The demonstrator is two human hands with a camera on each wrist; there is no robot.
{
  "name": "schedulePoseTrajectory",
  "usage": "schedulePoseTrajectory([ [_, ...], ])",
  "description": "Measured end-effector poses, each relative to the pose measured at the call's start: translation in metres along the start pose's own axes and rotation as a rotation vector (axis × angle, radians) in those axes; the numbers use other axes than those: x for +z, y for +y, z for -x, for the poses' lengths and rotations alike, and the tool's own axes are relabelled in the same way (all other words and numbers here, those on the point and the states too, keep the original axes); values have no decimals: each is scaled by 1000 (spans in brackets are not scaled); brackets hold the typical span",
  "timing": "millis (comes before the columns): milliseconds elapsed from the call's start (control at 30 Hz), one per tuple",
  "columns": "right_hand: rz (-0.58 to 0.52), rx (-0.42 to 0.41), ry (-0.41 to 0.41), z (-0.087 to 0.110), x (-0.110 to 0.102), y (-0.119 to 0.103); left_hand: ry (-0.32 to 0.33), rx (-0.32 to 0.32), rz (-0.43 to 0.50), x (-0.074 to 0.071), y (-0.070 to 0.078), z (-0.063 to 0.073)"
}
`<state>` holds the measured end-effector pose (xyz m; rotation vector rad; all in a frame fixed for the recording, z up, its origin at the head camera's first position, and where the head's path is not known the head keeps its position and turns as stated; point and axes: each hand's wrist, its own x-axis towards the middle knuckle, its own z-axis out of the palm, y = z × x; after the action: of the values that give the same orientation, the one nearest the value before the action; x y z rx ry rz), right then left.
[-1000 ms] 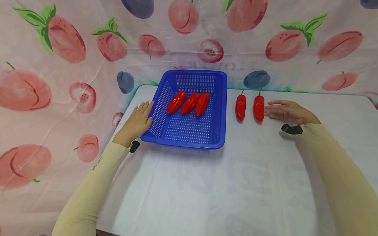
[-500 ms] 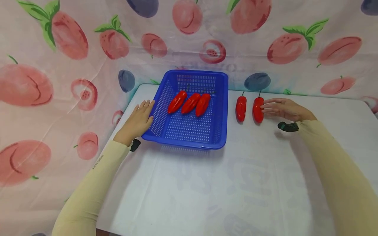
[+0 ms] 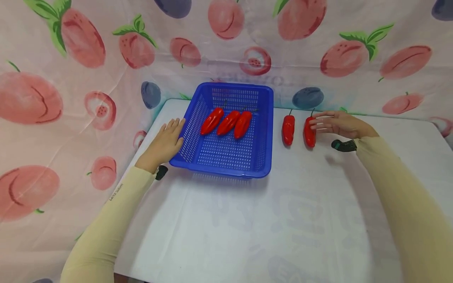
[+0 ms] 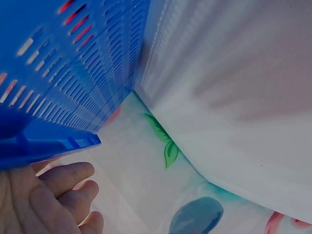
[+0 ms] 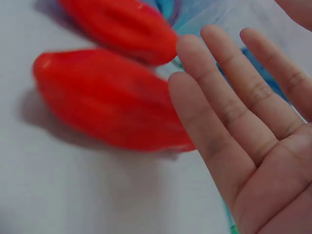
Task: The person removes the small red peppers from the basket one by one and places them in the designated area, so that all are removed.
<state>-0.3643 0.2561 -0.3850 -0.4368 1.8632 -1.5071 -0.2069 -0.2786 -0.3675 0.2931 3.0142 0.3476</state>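
Peppers — three in basket, two outside

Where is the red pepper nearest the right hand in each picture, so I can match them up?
Head: right of centre, slightly above mid-height; the pepper lies by the right hand.
Left wrist: not in it, as far as I can tell.
Right wrist: left of centre, the lower of two, blurred; the pepper is partly behind a finger.
Shared landmark: the white table, visible in all three.
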Motion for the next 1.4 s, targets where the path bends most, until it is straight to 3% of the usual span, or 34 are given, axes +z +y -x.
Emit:
schedulePoseTrajectory([
  [133, 35, -15, 24, -2, 4, -20, 1, 2, 1, -1, 0, 0],
  [367, 73, -55, -26, -8, 16, -60, 4, 10, 0, -1, 1, 1],
  [567, 52, -49, -48, -21, 31, -95, 7, 6, 2, -1, 2, 4],
  [700, 98, -47, -59, -27, 39, -112, 13, 13, -10, -1, 1, 3],
  [1100, 227, -41, -27, -58, 71, -139, 64, 63, -165, -5, 4, -3],
  [1400, 170, 24, -36, -83, 98, -148, 50, 79, -201, -14, 16, -6],
])
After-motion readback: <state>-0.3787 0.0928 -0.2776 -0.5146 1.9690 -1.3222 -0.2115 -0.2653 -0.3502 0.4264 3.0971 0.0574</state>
